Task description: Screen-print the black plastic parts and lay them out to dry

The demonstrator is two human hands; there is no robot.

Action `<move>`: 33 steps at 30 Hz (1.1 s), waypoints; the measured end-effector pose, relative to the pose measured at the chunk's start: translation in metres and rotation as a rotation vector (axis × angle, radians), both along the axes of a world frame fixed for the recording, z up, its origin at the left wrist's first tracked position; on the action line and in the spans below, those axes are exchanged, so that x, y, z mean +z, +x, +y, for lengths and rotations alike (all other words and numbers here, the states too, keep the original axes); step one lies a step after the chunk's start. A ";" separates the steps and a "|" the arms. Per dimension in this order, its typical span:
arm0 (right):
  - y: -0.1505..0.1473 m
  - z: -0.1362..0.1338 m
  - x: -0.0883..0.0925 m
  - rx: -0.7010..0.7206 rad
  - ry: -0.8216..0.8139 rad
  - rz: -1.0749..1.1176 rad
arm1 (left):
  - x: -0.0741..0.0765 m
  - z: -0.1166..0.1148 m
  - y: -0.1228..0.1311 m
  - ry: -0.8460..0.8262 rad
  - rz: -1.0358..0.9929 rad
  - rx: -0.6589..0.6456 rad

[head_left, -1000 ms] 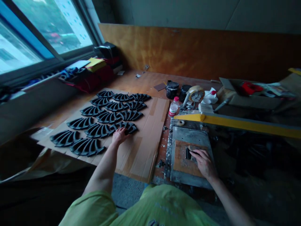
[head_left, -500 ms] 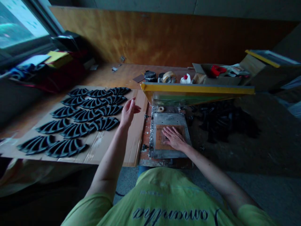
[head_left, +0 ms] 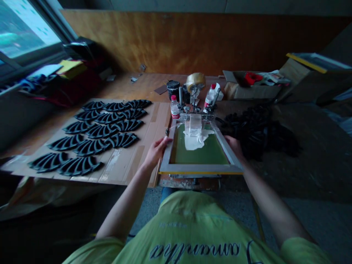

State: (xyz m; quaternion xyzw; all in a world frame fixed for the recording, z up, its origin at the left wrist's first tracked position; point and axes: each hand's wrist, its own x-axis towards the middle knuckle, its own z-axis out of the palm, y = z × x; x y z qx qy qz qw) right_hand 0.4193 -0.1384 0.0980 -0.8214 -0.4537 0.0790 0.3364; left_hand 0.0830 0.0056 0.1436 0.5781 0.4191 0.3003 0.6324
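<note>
Both my hands hold a metal-framed silk screen (head_left: 200, 169) with a green mesh (head_left: 205, 156), which lies tilted over the print bed and hides it. My left hand (head_left: 156, 152) grips the frame's left rail, and my right hand (head_left: 233, 146) holds its right rail. A pool of white ink (head_left: 194, 141) lies on the mesh below a clear plastic squeegee (head_left: 195, 124). To my left, rows of black fan-shaped pieces (head_left: 110, 132) lie on a cardboard sheet (head_left: 132, 165), just beyond my left hand.
A heap of black pieces (head_left: 253, 132) lies beyond the screen's right rail. Behind the hinges stand a plastic bottle (head_left: 174, 107), a tape roll (head_left: 195, 81) and a white bottle (head_left: 211, 94). A cardboard box (head_left: 247, 86) holding assorted items stands at the back right.
The screen has swung down from its raised position over the print bed, now covering it. Both hands have moved onto its side rails, and my view has shifted slightly.
</note>
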 end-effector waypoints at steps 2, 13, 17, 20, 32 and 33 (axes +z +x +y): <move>0.009 0.019 0.011 0.013 0.073 -0.014 | -0.027 -0.014 -0.006 -0.058 0.065 -0.041; -0.072 0.090 0.022 0.506 -0.158 -0.428 | -0.104 -0.015 -0.001 -0.011 0.213 -0.024; -0.088 0.054 0.013 0.651 -0.262 -0.492 | -0.106 -0.015 -0.004 -0.009 0.197 -0.042; -0.091 0.028 0.010 0.823 -0.237 -0.524 | -0.105 -0.016 -0.004 -0.014 0.190 -0.050; -0.096 0.020 -0.006 0.763 -0.087 -0.468 | -0.099 -0.020 -0.002 -0.057 0.133 -0.069; -0.098 0.016 -0.008 0.789 -0.083 -0.455 | -0.099 -0.020 -0.002 -0.065 0.128 -0.065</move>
